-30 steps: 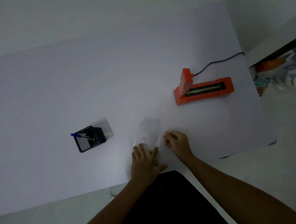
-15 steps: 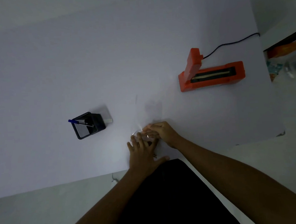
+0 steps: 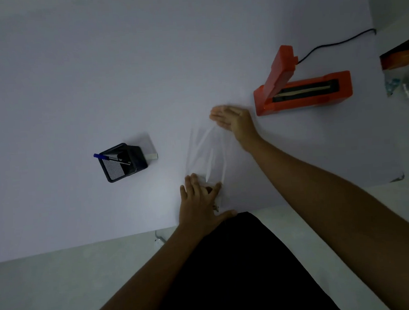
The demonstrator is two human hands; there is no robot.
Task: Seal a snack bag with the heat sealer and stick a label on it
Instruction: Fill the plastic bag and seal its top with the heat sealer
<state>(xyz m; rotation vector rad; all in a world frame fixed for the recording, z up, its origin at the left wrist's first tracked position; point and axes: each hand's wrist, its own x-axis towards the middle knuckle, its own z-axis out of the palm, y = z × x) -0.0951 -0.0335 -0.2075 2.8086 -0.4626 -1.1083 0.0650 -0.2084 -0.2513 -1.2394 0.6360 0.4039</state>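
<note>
A clear plastic snack bag (image 3: 208, 152) lies flat on the white table (image 3: 73, 91), its length running away from me. My left hand (image 3: 199, 201) rests palm down on the bag's near end, fingers spread, with small dark bits of snack showing by the fingers. My right hand (image 3: 232, 121) lies flat with straight fingers at the bag's far end. The orange heat sealer (image 3: 303, 92) stands just right of my right hand, its lid raised and its sealing strip exposed. A small white pad (image 3: 151, 149), maybe the labels, lies behind the pen holder.
A black mesh pen holder (image 3: 123, 164) with a blue pen stands left of the bag. The sealer's black cord (image 3: 336, 42) runs to the far right table edge. Cluttered shelves (image 3: 403, 68) sit beyond the right edge. The table's near edge is just behind my left hand.
My right hand has slid from beside my left hand up along the bag to its far end, flattening it out. My left hand has stayed on the near end.
</note>
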